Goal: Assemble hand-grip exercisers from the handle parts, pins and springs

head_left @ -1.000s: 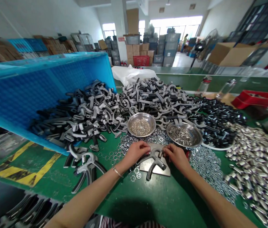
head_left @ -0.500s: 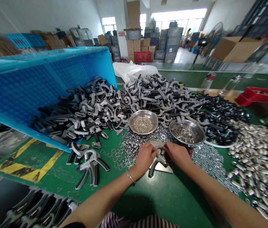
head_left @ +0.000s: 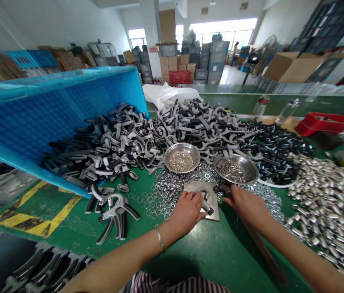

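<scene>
My left hand (head_left: 187, 211) is closed over a grey hand grip strengthener (head_left: 207, 207), which lies on a square metal plate (head_left: 215, 215). Part of the strengthener is hidden beneath my fingers. My right hand (head_left: 247, 204) grips a hammer (head_left: 265, 254) close to its head, just right of the plate. The hammer's wooden handle slants down under my forearm. Left of my left hand, assembled grip strengtheners (head_left: 115, 213) rest on the green table. Small rings (head_left: 159, 203) are scattered between them and the plate.
Behind the plate stand a metal bowl of tiny washers (head_left: 182, 158) and a metal bowl of pins (head_left: 235, 169). Grey handles (head_left: 190, 122) pile up behind, spilling from a blue crate (head_left: 68, 101). Black knobs (head_left: 278, 150) and silver cylinders (head_left: 327, 203) are heaped on the right.
My right hand has left the grip strengthener, moved right and taken hold of the hammer. My left hand has come down over the strengthener. The view has shifted slightly.
</scene>
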